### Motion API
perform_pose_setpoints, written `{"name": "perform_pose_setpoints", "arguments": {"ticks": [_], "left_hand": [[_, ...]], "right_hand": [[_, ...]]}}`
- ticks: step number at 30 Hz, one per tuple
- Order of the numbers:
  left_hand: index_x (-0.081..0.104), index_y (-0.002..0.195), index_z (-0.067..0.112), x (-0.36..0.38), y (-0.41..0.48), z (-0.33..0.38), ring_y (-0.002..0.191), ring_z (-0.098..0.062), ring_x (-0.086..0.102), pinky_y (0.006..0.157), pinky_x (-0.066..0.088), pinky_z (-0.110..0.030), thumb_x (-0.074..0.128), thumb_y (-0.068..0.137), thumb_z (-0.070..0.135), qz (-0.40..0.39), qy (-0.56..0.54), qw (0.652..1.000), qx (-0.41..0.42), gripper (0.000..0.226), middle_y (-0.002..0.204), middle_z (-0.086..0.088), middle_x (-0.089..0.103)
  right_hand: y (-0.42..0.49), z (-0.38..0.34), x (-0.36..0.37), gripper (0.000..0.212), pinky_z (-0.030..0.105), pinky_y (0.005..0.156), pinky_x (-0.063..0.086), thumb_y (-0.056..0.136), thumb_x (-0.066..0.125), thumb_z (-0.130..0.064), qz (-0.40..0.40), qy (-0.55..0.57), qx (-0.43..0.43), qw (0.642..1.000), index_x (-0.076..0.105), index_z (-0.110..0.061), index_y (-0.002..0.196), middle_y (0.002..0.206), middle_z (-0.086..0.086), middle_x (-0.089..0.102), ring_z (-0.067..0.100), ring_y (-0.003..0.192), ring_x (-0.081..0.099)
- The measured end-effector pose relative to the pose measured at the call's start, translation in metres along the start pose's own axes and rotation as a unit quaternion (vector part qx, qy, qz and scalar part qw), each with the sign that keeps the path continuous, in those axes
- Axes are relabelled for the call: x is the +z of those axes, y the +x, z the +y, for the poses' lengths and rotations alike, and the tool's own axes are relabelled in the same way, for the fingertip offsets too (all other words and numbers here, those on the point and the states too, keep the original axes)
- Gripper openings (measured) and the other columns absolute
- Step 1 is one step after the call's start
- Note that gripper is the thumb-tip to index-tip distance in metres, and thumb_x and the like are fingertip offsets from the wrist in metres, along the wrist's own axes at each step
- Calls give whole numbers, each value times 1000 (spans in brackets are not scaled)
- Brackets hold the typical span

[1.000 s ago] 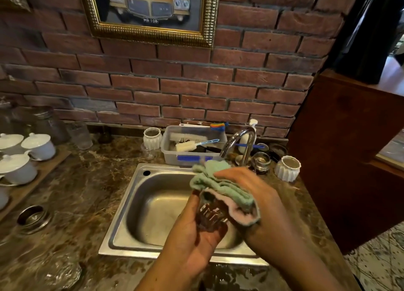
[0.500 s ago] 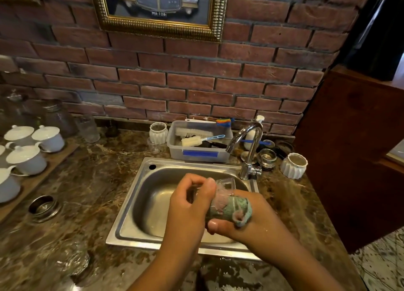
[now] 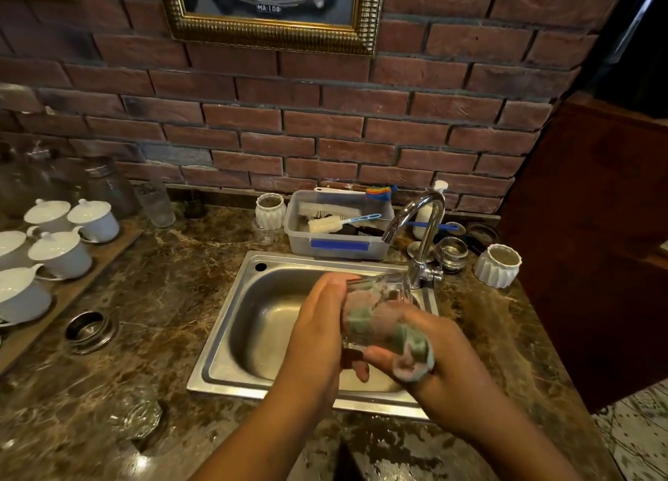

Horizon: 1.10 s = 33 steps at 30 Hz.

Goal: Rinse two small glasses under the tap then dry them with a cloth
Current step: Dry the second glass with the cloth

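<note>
Leaving a second glass point(image 3: 134, 416) near left on veined marble counter point(image 3: 173, 300). Gripping a small clear glass point(image 3: 379, 292) in the curled left hand point(image 3: 318, 336) above the steel sink point(image 3: 217, 350), pinching soft green-pink cloth point(image 3: 415, 350) into it with the right hand point(image 3: 455, 365), near the curved chrome tap point(image 3: 423, 227).

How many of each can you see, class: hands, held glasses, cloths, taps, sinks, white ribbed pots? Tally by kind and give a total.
Hands: 2, left hand and right hand
Held glass: 1
Cloth: 1
Tap: 1
Sink: 1
White ribbed pots: 2
Total: 8
</note>
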<state>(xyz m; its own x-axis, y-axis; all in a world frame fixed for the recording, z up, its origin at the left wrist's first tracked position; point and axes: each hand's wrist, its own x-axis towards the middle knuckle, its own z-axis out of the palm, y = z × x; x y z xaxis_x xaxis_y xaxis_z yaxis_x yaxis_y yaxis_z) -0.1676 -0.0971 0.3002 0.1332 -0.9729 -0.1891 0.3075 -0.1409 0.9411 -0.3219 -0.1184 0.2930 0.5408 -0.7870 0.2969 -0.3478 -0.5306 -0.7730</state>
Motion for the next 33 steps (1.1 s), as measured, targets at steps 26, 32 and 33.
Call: {"name": "perform_pose_setpoints", "arguments": {"ticks": [26,32,33], "left_hand": [[69,92,20,-8,-7,12,74,-18,70,52,46,-31,48,101,32,-17,33,997,69,25,91,-4,73],[76,80,18,-13,-12,19,62,-24,68,56,40,-31,49,102,41,-19,-34,997,-71,42,77,-12,74],[75,75,20,-13,-11,15,60,-23,68,58,41,-32,49,102,39,6,-29,999,-44,42,73,-11,73]], "right_hand": [[-6,-26,12,22,43,120,31,91,57,-53,58,-25,-26,998,69,-36,98,103,-31,70,-16,110,59],[-13,-13,10,16,41,127,9,94,59,-40,11,-172,-113,979,68,-33,106,101,-19,72,-8,104,64],[-12,-15,14,15,43,126,12,93,61,-39,20,-152,-108,982,67,-35,107,103,-20,71,-8,105,64]]}}
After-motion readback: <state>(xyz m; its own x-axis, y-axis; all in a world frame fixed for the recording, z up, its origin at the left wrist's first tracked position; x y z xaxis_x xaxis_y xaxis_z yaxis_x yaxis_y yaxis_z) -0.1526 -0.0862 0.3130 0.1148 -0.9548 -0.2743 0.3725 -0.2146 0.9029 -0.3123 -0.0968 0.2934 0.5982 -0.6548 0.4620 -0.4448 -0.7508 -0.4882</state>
